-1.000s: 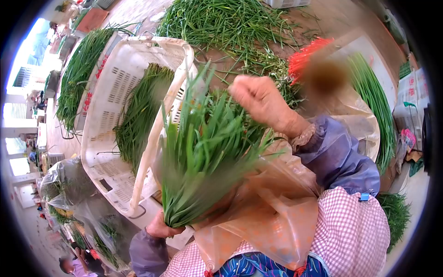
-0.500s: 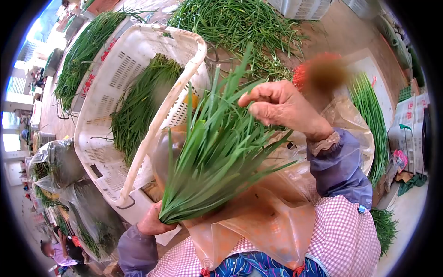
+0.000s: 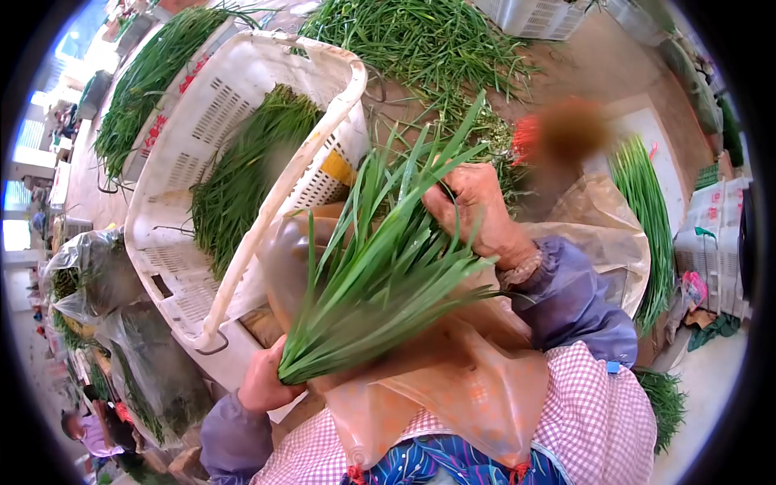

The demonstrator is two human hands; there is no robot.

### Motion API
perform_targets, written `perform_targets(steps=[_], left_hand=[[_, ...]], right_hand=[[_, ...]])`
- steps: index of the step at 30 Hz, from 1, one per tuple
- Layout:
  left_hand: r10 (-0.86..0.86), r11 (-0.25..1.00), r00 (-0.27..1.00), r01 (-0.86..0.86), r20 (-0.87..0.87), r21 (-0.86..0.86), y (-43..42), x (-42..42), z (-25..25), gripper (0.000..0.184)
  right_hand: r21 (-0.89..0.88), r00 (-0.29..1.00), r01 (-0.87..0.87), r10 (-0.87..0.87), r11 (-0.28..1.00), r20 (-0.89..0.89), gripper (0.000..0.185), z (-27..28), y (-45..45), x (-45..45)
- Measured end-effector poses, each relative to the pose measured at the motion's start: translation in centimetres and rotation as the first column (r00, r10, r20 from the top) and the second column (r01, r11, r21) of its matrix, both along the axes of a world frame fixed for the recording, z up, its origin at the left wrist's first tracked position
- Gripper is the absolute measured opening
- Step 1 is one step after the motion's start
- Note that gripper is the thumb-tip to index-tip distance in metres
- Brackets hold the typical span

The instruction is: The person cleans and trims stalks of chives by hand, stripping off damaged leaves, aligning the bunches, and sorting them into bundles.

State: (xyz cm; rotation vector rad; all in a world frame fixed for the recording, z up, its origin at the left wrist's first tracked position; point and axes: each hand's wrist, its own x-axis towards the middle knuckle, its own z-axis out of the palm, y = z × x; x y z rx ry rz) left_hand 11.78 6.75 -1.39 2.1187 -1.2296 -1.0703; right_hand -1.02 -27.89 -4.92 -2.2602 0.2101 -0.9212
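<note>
A bunch of long flat green leaves (image 3: 380,283) fans up and to the right from my left hand (image 3: 267,376), whose fingers are wrapped round its narrow lower end. My right hand (image 3: 477,212) is at the upper right of the bunch, its curled fingers closed among the leaf tips; what exactly they pinch is hard to make out. Behind the bunch, a tilted white plastic basket (image 3: 182,162) holds more green leaves (image 3: 250,174). A translucent brownish plastic apron (image 3: 453,388) covers my lap under the bunch.
A loose green heap (image 3: 420,48) lies on the floor ahead. Another white crate (image 3: 162,133) bears leaves at the upper left. Long green stalks (image 3: 647,218) lie at right, near red ties (image 3: 525,139) and a crate (image 3: 715,242). Plastic bags (image 3: 153,364) and a person (image 3: 97,432) are at left.
My right hand has moved down and left into the leaf tips, its fingers now curled tighter. The left hand still holds the bunch, which has spread wider at its tips.
</note>
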Motion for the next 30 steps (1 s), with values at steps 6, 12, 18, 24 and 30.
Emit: perform_targets(steps=[6, 12, 18, 24, 30], left_hand=[[0.048, 0.997, 0.979, -0.058, 0.200, 0.042, 0.0, -1.6, 0.7, 0.041], [0.107, 0.993, 0.952, -0.119, 0.288, 0.024, 0.0, -2.6, 0.3, 0.041], [0.113, 0.992, 0.940, -0.127, 0.322, 0.021, 0.2, -3.0, 0.4, 0.042], [0.154, 0.983, 0.926, -0.179, 0.346, 0.039, 0.4, -3.7, 0.4, 0.045], [0.169, 0.981, 0.924, -0.190, 0.342, 0.030, 0.5, -3.6, -0.1, 0.043]], right_hand=[[0.829, 0.951, 0.097, -0.296, 0.550, 0.085, 0.016, 0.7, -7.1, -4.2], [0.345, 0.905, 0.307, -0.160, 0.887, -0.394, 0.023, 3.8, -9.4, -6.5], [0.427, 0.913, -0.043, 0.209, 0.903, -0.350, 0.027, 3.0, -6.5, -3.0], [0.234, 0.950, 0.307, -0.283, 0.922, -0.131, 0.021, 4.2, -5.5, -3.2], [0.765, 0.962, 0.018, -0.219, 0.644, 0.162, 0.014, 2.4, -8.6, -5.5]])
